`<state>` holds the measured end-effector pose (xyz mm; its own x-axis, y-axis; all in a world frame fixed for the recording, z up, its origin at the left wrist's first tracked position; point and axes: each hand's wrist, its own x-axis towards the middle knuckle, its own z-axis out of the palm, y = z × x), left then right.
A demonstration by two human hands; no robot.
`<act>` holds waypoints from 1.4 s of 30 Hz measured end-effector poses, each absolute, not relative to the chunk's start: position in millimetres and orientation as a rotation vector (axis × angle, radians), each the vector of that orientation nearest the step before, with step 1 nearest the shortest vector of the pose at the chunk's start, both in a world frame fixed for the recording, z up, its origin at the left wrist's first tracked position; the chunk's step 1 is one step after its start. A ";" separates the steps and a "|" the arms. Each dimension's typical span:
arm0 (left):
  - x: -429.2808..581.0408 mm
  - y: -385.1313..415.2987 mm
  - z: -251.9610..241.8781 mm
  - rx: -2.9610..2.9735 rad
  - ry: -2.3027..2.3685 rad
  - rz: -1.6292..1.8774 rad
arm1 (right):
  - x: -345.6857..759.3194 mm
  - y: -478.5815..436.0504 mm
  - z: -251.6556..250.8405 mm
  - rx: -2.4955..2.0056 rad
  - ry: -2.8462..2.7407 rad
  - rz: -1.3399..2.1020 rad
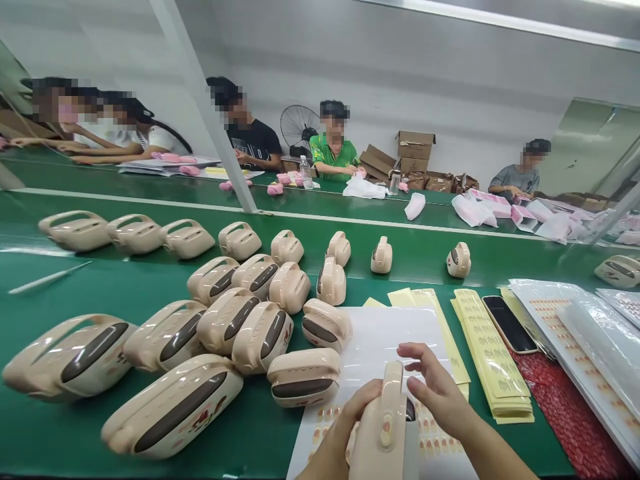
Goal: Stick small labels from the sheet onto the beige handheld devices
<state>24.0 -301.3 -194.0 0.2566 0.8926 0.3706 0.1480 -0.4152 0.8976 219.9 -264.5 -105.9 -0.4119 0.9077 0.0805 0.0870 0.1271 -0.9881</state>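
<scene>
My left hand [345, 427] grips a beige handheld device [385, 427] by its side and holds it upright above a white sticker sheet [380, 347]. My right hand [435, 390] rests on the device's right side with the fingers spread, the fingertips near its top handle. Whether a sticker is between the fingers is too small to tell. Several identical beige devices with dark front panels [260, 333] lie in a heap to the left.
More beige devices [135, 233] stand in a row on the green belt [100, 287]. Yellow label strips [490, 353], a black phone [509, 323] and bagged sticker sheets [590, 340] lie to the right. Several other people sit at the far bench with pink items and cardboard boxes.
</scene>
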 end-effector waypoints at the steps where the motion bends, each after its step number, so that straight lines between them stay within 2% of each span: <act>1: 26.5 -302.6 -187.7 1.817 0.915 1.276 | 220.8 -265.9 -101.1 -1.009 -1.616 1.339; 4: 34.0 -301.5 -166.4 1.977 0.807 1.379 | 220.1 -272.4 -91.2 -1.091 -1.546 1.421; 8: 39.0 -295.2 -149.2 2.026 0.915 1.328 | 214.9 -278.0 -88.2 -1.140 -1.517 1.522; 18: 36.8 -291.7 -149.7 2.061 0.922 1.307 | 212.1 -275.1 -92.7 -1.137 -1.454 1.575; 27: 33.4 -292.1 -143.3 2.232 0.887 1.251 | 216.6 -271.5 -87.3 -1.043 -1.378 1.846; 38: 29.0 -295.5 -153.6 2.270 0.859 1.328 | 211.8 -277.8 -88.6 -1.049 -1.374 1.844; 42: 30.5 -302.0 -141.5 2.131 0.922 1.182 | 216.5 -269.3 -90.0 -1.046 -1.400 1.836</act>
<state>30.5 -302.0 -141.5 0.3848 0.7698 0.5091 0.3063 -0.6269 0.7163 216.5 -269.3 -90.0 -0.5115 0.8281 -0.2296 0.0023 -0.2659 -0.9640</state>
